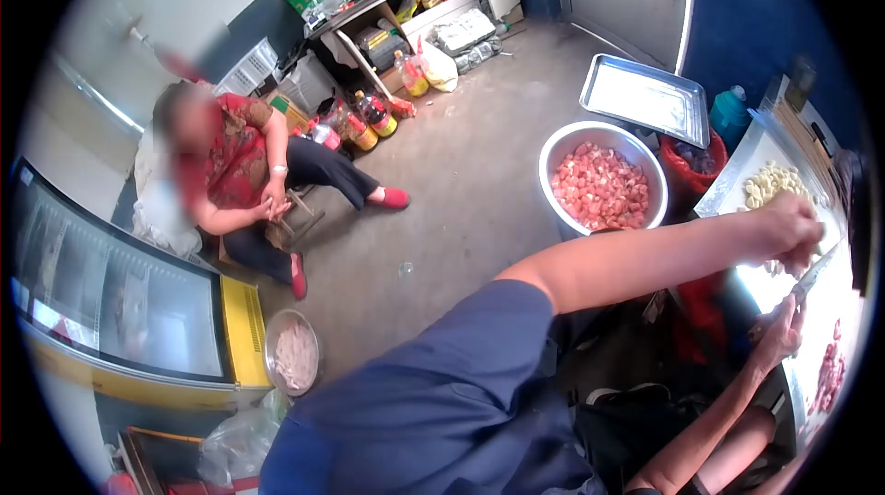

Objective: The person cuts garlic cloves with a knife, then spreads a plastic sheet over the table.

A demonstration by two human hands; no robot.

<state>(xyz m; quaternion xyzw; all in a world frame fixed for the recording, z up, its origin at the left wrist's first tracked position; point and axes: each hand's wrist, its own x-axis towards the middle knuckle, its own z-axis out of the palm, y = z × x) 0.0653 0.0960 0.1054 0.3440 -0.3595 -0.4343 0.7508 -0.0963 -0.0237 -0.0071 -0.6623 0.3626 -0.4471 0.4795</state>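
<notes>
My left hand (pixel 795 229) reaches over the white work surface with its fingers curled together beside a pile of small pale pieces (pixel 772 183); what lies between the fingers is hidden. Just below it, my right hand (pixel 779 334) is closed around a knife (pixel 819 272), whose blade points up and right toward my left hand. More pale pieces show under my left hand. Strips of reddish meat (pixel 829 375) lie on the surface (pixel 770 297) at the far right, past my right hand.
A metal bowl (pixel 546 172) of diced meat and a metal tray (pixel 645 100) stand beyond my left forearm. Behind are a teal jug (pixel 729 115) and red bag (pixel 690 168). A seated person (pixel 230 163), display fridge (pixel 120 283), bottles (pixel 373 115) and another bowl (pixel 293 354) are left.
</notes>
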